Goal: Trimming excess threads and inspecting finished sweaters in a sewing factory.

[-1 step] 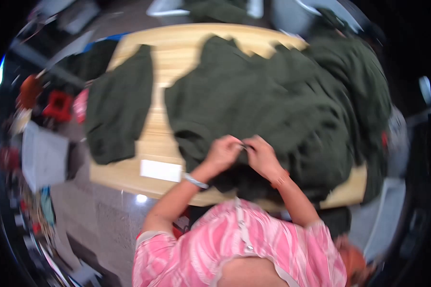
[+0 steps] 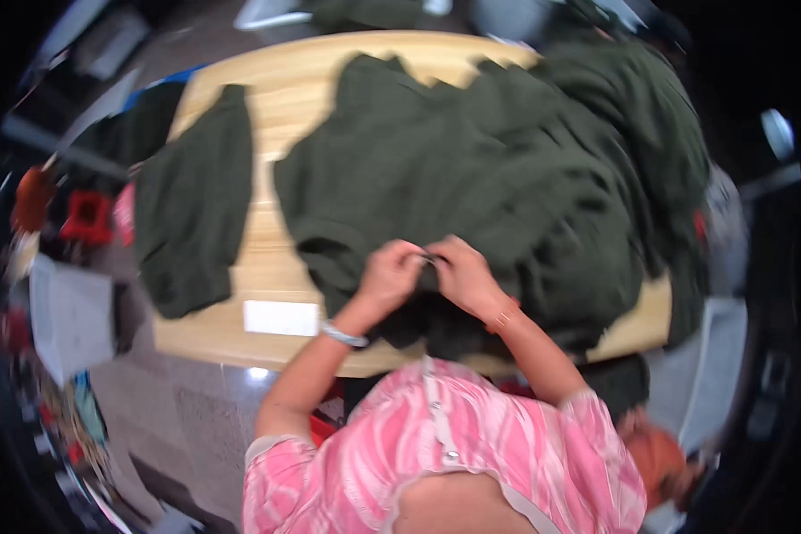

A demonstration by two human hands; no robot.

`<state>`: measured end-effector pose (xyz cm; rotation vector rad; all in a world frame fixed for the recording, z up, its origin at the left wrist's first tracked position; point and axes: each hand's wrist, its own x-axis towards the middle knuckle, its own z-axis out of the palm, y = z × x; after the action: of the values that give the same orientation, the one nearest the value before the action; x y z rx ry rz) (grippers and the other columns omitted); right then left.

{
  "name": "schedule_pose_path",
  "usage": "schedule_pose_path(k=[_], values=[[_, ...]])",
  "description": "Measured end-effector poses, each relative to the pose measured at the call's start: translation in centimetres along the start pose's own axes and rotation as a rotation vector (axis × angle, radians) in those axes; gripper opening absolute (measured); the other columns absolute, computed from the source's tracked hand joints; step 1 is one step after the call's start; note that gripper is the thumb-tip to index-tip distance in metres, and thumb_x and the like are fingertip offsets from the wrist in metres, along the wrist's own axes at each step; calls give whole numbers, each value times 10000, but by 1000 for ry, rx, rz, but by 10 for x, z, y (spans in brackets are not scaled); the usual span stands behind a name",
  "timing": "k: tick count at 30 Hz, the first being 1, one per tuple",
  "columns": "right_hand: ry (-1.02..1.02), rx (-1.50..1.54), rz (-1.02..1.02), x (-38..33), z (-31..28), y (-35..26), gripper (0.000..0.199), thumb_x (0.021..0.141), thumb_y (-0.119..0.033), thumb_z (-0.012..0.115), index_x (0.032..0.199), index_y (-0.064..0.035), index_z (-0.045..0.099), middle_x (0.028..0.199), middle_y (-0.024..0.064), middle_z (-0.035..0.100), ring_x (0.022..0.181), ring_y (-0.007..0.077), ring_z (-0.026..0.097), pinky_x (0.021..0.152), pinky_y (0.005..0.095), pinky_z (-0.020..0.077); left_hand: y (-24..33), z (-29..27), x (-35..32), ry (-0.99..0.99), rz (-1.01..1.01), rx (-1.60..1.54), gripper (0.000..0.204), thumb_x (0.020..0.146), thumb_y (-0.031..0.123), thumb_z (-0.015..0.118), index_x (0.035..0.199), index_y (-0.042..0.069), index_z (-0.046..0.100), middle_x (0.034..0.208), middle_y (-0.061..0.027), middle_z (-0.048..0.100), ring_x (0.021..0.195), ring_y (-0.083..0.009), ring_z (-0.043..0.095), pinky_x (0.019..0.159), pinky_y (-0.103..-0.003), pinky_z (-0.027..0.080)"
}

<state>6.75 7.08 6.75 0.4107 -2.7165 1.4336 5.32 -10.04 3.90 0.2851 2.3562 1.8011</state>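
A heap of dark green knit garments (image 2: 445, 169) covers the middle and right of the pale wooden table (image 2: 280, 98). At its near edge my left hand (image 2: 390, 274) and my right hand (image 2: 463, 274) meet, fingertips almost touching. Both are closed in a pinch on a small dark bit between them, which looks like the edge of the garment under them; blur hides its detail. Dark cloth lies below the hands at the table's near side. Left of the heap, a separate dark green garment piece (image 2: 196, 205) lies flat, partly over the table's left edge.
A white card (image 2: 281, 318) lies near the front left edge. More dark green cloth (image 2: 654, 133) hangs over the right side. A white bin (image 2: 71, 316) and a red plastic stool (image 2: 89, 218) stand at left on the floor. A pale bin (image 2: 716, 383) stands at right.
The whole scene sits slightly further left in the picture, as the view has shifted. My hands keep the same pinch at the cloth's near edge.
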Motion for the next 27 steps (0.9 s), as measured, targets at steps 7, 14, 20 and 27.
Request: schedule_pose_path(k=[7, 14, 20, 27], values=[[32, -45, 230, -10, -7, 20, 161, 805, 15, 555, 918, 42, 666, 925, 231, 635, 912, 400, 619, 831, 453, 500, -5, 16, 18, -88, 194, 87, 82, 829, -17, 596, 903, -18, 632, 802, -112, 614, 741, -216, 604, 676, -291, 466], [-21, -71, 157, -21, -5, 22, 156, 809, 23, 553, 924, 44, 656, 919, 230, 615, 882, 410, 616, 802, 464, 504, -8, 16, 9, -119, 329, 176, 102, 823, -39, 588, 920, -27, 619, 851, -131, 625, 767, -255, 619, 693, -302, 477], [-81, -189, 40, -24, 1, 29, 141, 837, 8, 567, 970, 43, 596, 876, 192, 555, 837, 388, 592, 730, 449, 491, -20, 9, 15, -227, 138, 144, 67, 893, 19, 564, 926, -9, 616, 827, -47, 636, 740, -126, 584, 682, -265, 465], [-144, -159, 9, -16, -6, 22, 97, 834, -12, 549, 914, 36, 577, 890, 202, 548, 859, 398, 585, 758, 458, 487, -32, 5, 21, -308, -180, -205, 85, 943, 68, 554, 949, 6, 612, 841, 47, 597, 748, -21, 503, 670, -186, 427]])
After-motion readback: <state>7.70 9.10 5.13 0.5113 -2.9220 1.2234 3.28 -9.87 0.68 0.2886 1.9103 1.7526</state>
